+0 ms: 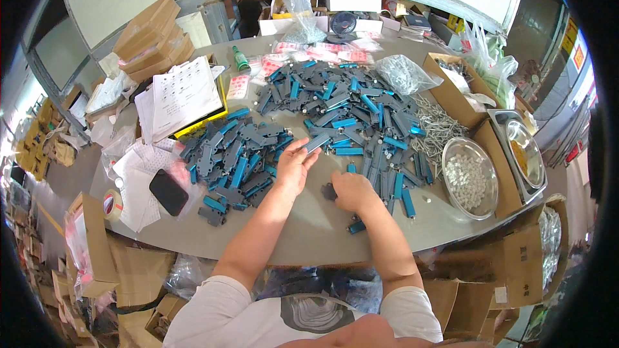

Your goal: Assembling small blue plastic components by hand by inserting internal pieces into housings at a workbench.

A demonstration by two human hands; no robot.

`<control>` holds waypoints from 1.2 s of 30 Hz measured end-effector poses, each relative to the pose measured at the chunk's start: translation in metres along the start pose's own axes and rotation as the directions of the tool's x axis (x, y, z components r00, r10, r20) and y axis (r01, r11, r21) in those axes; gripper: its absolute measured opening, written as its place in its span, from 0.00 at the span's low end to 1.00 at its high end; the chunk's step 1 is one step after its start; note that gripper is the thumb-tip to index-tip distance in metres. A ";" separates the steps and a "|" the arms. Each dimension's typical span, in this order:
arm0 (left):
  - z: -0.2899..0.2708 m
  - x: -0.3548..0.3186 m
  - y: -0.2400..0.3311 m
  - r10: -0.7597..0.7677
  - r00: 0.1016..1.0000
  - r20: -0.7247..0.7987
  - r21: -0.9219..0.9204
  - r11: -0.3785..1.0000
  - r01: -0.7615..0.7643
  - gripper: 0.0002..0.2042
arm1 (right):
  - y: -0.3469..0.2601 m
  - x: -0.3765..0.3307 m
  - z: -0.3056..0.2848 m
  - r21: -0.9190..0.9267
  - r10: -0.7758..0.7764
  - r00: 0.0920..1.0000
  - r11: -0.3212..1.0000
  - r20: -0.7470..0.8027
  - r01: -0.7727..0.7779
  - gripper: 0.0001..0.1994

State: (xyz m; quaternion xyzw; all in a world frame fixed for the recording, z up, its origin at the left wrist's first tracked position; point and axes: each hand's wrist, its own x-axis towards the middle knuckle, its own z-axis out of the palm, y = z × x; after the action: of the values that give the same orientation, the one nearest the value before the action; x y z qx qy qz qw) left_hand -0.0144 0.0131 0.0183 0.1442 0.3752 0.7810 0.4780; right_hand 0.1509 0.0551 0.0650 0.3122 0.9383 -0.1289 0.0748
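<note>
Both forearms reach up from the lower edge across the grey surface (309, 238), bare from the short white sleeves down, and converge near the middle of it. The left hand (293, 166) is raised a little off the surface, palm turned inward, with its fingers curled round a flat grey-and-blue piece (317, 143) that it pinches at the fingertips; the piece pokes out up and to the right, tilted. The right hand (351, 191) lies low, knuckles up, fingers folded under and pressed to the surface; it touches a small dark grey part (329, 191) just at its left side, but whether the fingers actually grip it I cannot tell. A short blue piece (356, 226) lies by the right wrist, close to the near edge.

To the left of the left hand sits a heap of grey and blue pieces (235, 158), and a larger, looser pile (348, 106) spreads beyond both hands toward the far side. To the right of that pile lies a scatter of silvery screws (435, 125), and beside them a round metal bowl (471, 177) holding small whitish parts. A cardboard box (454, 87) stands behind the bowl. Off to the left are a black phone (168, 192), a roll of tape (113, 205) and a sheaf of printed papers (187, 93).
</note>
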 end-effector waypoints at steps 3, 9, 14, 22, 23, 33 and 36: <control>-0.005 0.003 0.000 0.025 1.000 -0.016 0.034 0.999 -0.025 0.13 | 0.003 0.006 0.007 -0.025 -0.056 0.988 0.998 -0.143 0.053 0.13; -0.006 0.002 0.001 0.092 0.996 0.001 0.179 0.980 -0.091 0.11 | 0.025 0.008 -0.010 0.511 -0.081 0.902 0.801 -0.424 0.312 0.08; 0.005 -0.007 0.001 -0.102 0.979 0.176 0.344 0.938 0.036 0.13 | 0.030 0.011 -0.012 0.688 -0.022 0.954 0.688 -0.298 0.231 0.08; 0.008 -0.013 0.004 -0.040 0.949 0.313 0.628 0.758 -0.175 0.15 | 0.032 0.020 0.000 0.525 0.065 0.799 0.785 -0.597 0.329 0.14; 0.008 -0.013 0.003 -0.041 0.948 0.314 0.628 0.758 -0.175 0.15 | 0.031 0.020 0.000 0.525 0.066 0.799 0.785 -0.598 0.328 0.14; 0.008 -0.012 0.007 0.026 0.975 0.221 0.455 0.881 -0.127 0.12 | 0.032 0.013 -0.011 0.524 0.232 0.809 0.845 -0.540 0.108 0.18; 0.006 -0.011 0.012 -0.078 0.973 0.216 0.257 0.966 0.020 0.12 | 0.038 0.013 -0.013 0.756 0.241 0.909 0.645 -0.340 0.112 0.17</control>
State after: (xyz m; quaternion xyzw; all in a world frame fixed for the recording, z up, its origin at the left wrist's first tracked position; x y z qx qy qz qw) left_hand -0.0127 0.0037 0.0324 0.2818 0.4191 0.6933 0.5141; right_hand 0.1631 0.0956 0.0675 0.3681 0.7781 -0.4390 -0.2576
